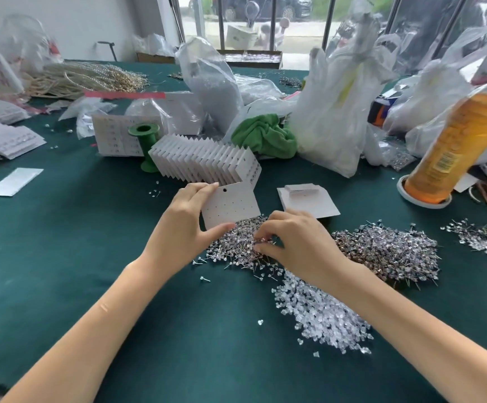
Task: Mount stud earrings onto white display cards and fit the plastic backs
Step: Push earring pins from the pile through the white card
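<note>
Left hand [188, 221] gripping white display card [230, 206], right hand [291, 242] pinching stud earrings [237, 245], plastic backs [320, 315] heaped nearby

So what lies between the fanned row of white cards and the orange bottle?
In the head view, a small stack of blank cards lies on the green cloth between the fanned cards and the orange bottle.

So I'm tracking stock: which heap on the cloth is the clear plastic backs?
The clear plastic backs are the heap nearest the camera, under the right forearm: translucent, no metal pins. The other heaps farther back bristle with metal posts.
</note>
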A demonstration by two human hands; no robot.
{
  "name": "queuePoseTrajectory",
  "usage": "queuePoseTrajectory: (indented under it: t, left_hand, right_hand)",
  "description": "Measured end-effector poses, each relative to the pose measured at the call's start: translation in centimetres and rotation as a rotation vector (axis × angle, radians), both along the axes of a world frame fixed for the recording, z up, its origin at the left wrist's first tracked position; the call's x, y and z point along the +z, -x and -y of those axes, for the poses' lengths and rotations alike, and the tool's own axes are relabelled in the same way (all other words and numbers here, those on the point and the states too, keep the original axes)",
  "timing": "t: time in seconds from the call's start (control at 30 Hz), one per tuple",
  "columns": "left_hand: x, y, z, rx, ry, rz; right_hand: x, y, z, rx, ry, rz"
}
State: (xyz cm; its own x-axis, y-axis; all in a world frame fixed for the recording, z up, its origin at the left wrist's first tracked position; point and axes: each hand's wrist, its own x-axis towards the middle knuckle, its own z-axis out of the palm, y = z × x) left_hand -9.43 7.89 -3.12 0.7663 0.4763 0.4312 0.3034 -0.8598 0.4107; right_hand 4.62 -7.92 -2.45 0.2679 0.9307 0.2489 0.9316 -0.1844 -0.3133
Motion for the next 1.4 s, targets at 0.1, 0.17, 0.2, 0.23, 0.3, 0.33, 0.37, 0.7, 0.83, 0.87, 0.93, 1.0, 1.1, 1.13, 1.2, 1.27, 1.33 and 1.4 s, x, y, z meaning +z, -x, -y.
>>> queuePoseTrajectory:
  t: [0.1,0.17,0.2,0.23,0.3,0.33,0.37,0.7,0.83,0.87,0.93,1.0,1.1,1.13,1.2,1.27,1.33,1.4]
  left_hand:
    - [-0.1,0.0,0.0,0.009,0.006,0.002]
    - [-0.1,0.0,0.1,0.009,0.008,0.006]
    - [-0.2,0.0,0.1,0.009,0.008,0.008]
    - [-0.2,0.0,0.1,0.010,0.011,0.010]
    - [-0.2,0.0,0.3,0.010,0.018,0.015]
    - [-0.2,-0.1,0.3,0.008,0.021,0.016]
    - [-0.2,-0.1,0.4,0.006,0.023,0.016]
    - [0.2,0.0,1.3,-0.097,0.102,0.010]
    - [0.2,-0.1,2.1,-0.170,0.149,-0.002]
    - [0.2,-0.1,2.3,-0.188,0.166,0.000]
    - [0.2,-0.2,2.7,-0.219,0.191,0.005]
    - [0.2,-0.3,3.0,-0.239,0.205,-0.005]
    - [0.1,-0.3,3.4,-0.240,0.253,0.002]
    - [0.1,-0.3,3.5,-0.234,0.273,0.010]
    - [0.1,-0.3,3.6,-0.222,0.307,0.014]
    - [0.1,-0.2,3.5,-0.215,0.323,0.020]
    - [0.1,-0.2,3.5,-0.220,0.329,0.024]
    - [0.1,-0.3,3.5,-0.233,0.328,0.023]
  right_hand:
    - [-0.2,0.2,0.0,0.007,-0.048,0.036]
    - [0.0,0.2,0.2,0.010,-0.071,0.014]
    - [0.1,0.2,0.3,0.009,-0.088,-0.020]
    - [0.2,0.1,0.4,0.005,-0.099,-0.059]
    - [0.3,0.0,0.5,-0.003,-0.095,-0.140]
    - [0.3,-0.1,0.5,-0.003,-0.091,-0.182]
    - [0.3,-0.1,0.5,-0.004,-0.088,-0.227]
    - [1.0,-0.9,0.0,-0.006,-0.268,-0.728]
    - [1.1,-0.5,-0.3,0.011,-0.334,-0.750]
    - [1.2,-0.4,-0.3,0.022,-0.345,-0.765]
    - [1.3,0.0,-0.4,0.037,-0.370,-0.765]
    - [1.3,0.4,-0.6,0.043,-0.394,-0.702]
    - [1.0,0.9,-0.9,0.032,-0.400,-0.643]
    - [0.9,1.1,-1.0,0.026,-0.391,-0.621]
    - [0.5,1.2,-1.1,0.014,-0.368,-0.569]
    - [0.3,1.3,-1.1,0.007,-0.365,-0.560]
    - [0.2,1.3,-1.0,0.001,-0.362,-0.555]
    - [0.1,1.2,-1.0,0.001,-0.356,-0.524]
